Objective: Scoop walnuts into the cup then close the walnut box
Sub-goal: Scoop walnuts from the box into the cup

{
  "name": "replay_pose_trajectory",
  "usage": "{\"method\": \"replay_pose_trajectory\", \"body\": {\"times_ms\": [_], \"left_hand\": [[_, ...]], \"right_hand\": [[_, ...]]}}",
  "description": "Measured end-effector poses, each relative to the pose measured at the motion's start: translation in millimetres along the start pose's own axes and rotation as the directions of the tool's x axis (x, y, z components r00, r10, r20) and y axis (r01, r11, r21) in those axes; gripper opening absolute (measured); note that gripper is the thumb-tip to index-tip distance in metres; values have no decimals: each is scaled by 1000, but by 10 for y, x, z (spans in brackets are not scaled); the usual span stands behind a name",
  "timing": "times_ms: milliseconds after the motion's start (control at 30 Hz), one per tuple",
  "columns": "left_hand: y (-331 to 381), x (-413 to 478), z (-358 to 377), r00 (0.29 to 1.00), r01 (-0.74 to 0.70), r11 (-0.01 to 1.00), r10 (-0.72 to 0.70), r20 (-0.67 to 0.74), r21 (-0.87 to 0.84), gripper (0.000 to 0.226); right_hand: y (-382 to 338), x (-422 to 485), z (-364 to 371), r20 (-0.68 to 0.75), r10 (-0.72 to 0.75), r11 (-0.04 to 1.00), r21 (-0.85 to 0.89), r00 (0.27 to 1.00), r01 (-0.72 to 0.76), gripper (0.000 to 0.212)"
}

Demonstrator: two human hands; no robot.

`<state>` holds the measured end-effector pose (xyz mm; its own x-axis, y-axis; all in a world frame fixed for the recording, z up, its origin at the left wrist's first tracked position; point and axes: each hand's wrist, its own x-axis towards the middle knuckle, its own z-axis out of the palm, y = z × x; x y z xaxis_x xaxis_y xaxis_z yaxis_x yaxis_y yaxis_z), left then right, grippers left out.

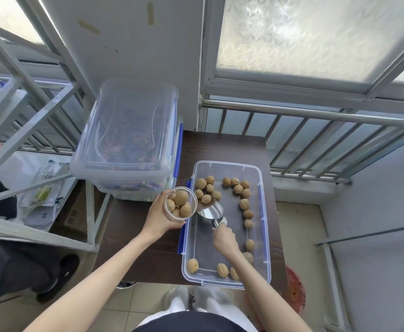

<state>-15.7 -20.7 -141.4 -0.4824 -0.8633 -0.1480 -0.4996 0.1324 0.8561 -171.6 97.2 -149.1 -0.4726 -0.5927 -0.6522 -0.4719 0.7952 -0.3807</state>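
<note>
The left hand [159, 218] is wrapped around the clear cup [180, 204], nearly full of walnuts, at the left rim of the open walnut box [264, 212] on the table [136, 236]. The right hand [225, 239] grips the handle of the empty-looking metal scoop [211, 212]. Walnuts seem light, hard, and roll easily.

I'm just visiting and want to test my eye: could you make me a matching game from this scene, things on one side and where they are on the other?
Things:
1. cup
2. metal scoop
3. walnut box
4. stacked lidded boxes

Places:
A. standing open on the dark table
B. held in the left hand, with walnuts inside
C. at the table's far left, closed
D. held by the right hand inside the box, empty

Pairs: 1-B, 2-D, 3-A, 4-C
</note>
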Motion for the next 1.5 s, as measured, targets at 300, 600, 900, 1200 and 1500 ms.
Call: {"method": "replay_pose_trajectory", "body": {"times_ms": [300, 600, 900, 1200, 1500], "left_hand": [[16, 25, -4, 1000, 22, 999, -22, -10, -38, 81], [-14, 60, -18, 1000, 21, 1000, -21, 7, -17, 85], [1, 116, 3, 998, 62, 998, -62, 5, -3, 81], [-30, 119, 26, 999, 44, 998, -43, -13, 38, 79], [-53, 127, 51, 999, 30, 994, -28, -25, 103, 80]], "right_hand": [[-338, 390, -55, -42, 73, 976, 210, 996, -62, 33], [-72, 617, 25, 28, -41, 922, 386, 999, 27, 16], [235, 454, -236, -68, -229, 917, 319, 971, 238, 15], [633, 14, -743, -37, -370, 921, 112, 928, 372, 16], [465, -574, -1236, 156, -503, 849, -96, 850, 519, 7]]}}
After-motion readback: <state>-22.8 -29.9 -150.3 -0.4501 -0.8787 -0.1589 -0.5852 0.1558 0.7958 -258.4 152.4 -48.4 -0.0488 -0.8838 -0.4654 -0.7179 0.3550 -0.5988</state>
